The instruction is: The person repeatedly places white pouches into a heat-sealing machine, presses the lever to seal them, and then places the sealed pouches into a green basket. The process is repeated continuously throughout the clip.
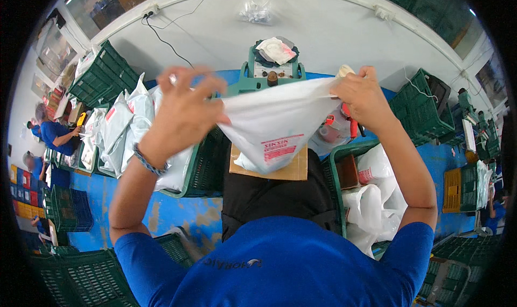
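Blue floor and green slatted plastic crates (pixel 207 169) surround me; my left hand (pixel 186 110) and right hand (pixel 363 94) pinch a smooth white plastic mailer bag (pixel 274 126), stretched taut between them above a flat wooden board (pixel 293 169).

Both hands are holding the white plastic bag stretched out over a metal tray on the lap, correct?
Not quite. Left hand and right hand do hold the white plastic bag stretched out, but the head view shows a wooden board on the lap, not a metal tray.
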`<state>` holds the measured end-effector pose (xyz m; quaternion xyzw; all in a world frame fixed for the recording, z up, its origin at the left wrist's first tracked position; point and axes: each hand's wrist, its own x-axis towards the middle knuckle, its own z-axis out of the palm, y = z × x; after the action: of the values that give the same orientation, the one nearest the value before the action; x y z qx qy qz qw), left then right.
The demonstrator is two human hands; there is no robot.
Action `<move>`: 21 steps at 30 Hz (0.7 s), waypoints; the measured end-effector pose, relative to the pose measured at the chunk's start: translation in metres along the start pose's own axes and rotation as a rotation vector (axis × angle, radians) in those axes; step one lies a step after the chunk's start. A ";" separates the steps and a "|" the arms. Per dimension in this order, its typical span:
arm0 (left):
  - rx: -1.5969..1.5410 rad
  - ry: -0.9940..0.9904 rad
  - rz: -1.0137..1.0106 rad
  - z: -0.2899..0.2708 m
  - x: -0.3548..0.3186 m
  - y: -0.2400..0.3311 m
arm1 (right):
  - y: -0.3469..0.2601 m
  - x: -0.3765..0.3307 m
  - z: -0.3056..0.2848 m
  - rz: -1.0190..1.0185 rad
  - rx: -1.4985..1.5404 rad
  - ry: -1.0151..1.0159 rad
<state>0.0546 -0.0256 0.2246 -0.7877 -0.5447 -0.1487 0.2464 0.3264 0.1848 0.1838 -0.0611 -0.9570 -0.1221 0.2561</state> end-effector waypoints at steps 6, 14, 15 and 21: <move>-0.112 0.184 -0.089 -0.009 -0.006 -0.052 | -0.012 0.019 -0.050 0.075 -0.075 0.034; -0.692 0.289 -0.698 0.118 -0.031 -0.028 | -0.033 -0.013 0.054 0.513 0.643 0.459; -0.674 0.381 -0.678 0.128 -0.032 -0.027 | -0.041 -0.021 0.066 0.697 1.007 0.550; -1.607 0.049 -0.648 0.162 -0.036 -0.028 | -0.050 -0.042 0.091 0.988 1.329 0.817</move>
<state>0.0097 0.0430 0.0773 -0.5257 -0.4667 -0.5682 -0.4277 0.3098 0.1585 0.0761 -0.2550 -0.5309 0.5636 0.5792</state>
